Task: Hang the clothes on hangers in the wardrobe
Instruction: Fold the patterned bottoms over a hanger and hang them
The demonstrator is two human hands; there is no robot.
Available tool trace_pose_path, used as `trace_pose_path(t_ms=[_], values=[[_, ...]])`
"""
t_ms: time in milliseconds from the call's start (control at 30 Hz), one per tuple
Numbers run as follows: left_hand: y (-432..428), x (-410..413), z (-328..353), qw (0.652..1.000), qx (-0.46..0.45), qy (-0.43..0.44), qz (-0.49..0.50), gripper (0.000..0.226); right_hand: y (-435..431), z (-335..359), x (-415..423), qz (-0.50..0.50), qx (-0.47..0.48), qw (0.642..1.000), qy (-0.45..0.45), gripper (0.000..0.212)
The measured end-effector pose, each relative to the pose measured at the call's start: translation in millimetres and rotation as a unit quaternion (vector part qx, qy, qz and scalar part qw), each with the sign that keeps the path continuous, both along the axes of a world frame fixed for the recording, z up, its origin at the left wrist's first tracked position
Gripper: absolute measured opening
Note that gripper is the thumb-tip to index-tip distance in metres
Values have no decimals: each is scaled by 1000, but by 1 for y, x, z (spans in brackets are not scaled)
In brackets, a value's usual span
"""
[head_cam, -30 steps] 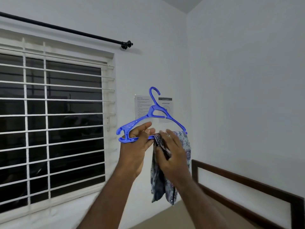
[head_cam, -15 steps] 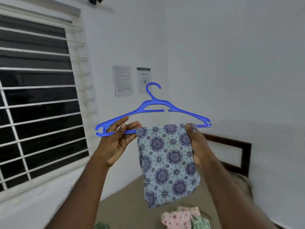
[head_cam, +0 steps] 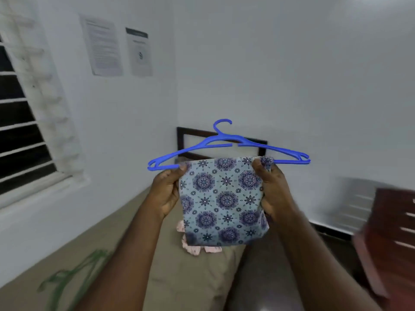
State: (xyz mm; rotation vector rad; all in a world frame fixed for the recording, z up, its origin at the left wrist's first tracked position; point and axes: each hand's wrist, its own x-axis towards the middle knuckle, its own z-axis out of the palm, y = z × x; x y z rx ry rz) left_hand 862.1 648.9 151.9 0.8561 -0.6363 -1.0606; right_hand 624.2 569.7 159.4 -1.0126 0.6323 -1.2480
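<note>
Currently, I hold the cloth (head_cam: 222, 198) draped on the hanger (head_cam: 222, 142) bar, above the bed (head_cam: 190, 277). My left hand (head_cam: 165, 194) and right hand (head_cam: 272, 191) each pinch a top corner, so it hangs flat and cannot slide.

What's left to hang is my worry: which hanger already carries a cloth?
The blue hanger, held up, with the patterned cloth draped over its bar; the green hanger lies bare on the bed.
</note>
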Motion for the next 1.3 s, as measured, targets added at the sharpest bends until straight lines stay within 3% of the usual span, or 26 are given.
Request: trace_pose_path(t_ms=[67, 133, 267, 400, 500, 567, 667, 733, 767, 867, 933, 967, 1067, 1133, 1200, 1300], values=[[1, -19, -17, 998, 45, 37, 31, 18, 17, -11, -35, -37, 9, 999, 1, 46], [8, -49, -32, 993, 86, 10, 82, 6, 40, -21, -73, -89, 10, 996, 6, 37], [38, -157, -52, 967, 66, -228, 93, 15, 95, -55, -150, -226, -64, 966, 105, 10], [86, -322, -60, 893, -90, -432, -89, 38, 156, -98, -237, -361, -90, 906, 203, 3], [128, -440, -70, 832, -143, -479, -240, 69, 212, -125, -315, -390, -54, 884, 253, 14], [156, -508, -77, 798, -153, -515, -275, 71, 255, -131, -366, -396, 16, 880, 263, 26], [194, -590, -87, 788, -118, -536, -278, 66, 304, -135, -438, -459, 13, 791, 404, 30], [223, -639, -93, 792, -106, -518, -305, 46, 338, -133, -476, -479, 33, 690, 542, 34], [240, -662, -94, 796, -113, -500, -322, 33, 356, -137, -495, -494, 41, 662, 561, 36], [282, -722, -94, 811, -145, -451, -343, 28, 403, -145, -545, -568, 11, 632, 527, 34], [299, -751, -96, 821, -159, -410, -365, 25, 429, -148, -577, -592, -7, 639, 491, 21], [305, -763, -98, 822, -158, -388, -386, 23, 442, -149, -591, -601, -13, 645, 473, 26], [317, -799, -106, 802, -165, -340, -462, 26, 483, -155, -633, -601, 18, 724, 339, 49], [322, -825, -113, 781, -169, -316, -511, 21, 508, -164, -664, -638, 75, 737, 208, 47], [328, -855, -122, 757, -151, -281, -570, 15, 534, -174, -702, -707, 124, 691, 84, 33], [338, -899, -135, 720, -150, -245, -632, 16, 578, -190, -760, -776, 215, 593, 18, 22]])
